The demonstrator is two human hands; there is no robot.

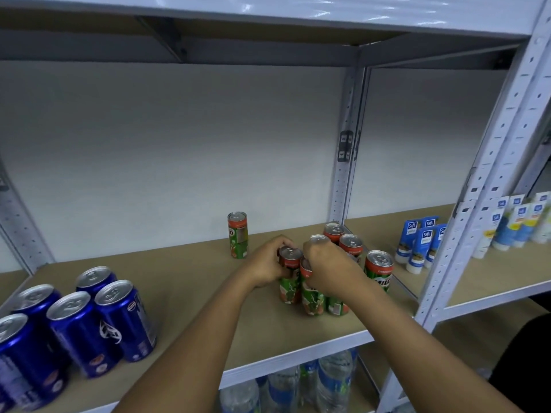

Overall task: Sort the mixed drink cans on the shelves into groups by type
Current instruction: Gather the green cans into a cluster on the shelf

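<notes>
Several slim green and red cans (379, 270) stand grouped at the right end of the tan shelf (193, 293). My left hand (267, 263) grips one green can (289, 277) on the group's left side. My right hand (331, 271) holds another green can (311, 293) just beside it, fingers curled over its top. One green can (238, 239) stands alone near the back wall. Several wider blue cans (80, 326) are clustered at the shelf's front left.
A white metal upright (477, 186) splits this bay from the right one, where blue and white pouches (420, 242) and cartons (518, 222) stand. Water bottles (298, 386) fill the shelf below. Another shelf board hangs overhead.
</notes>
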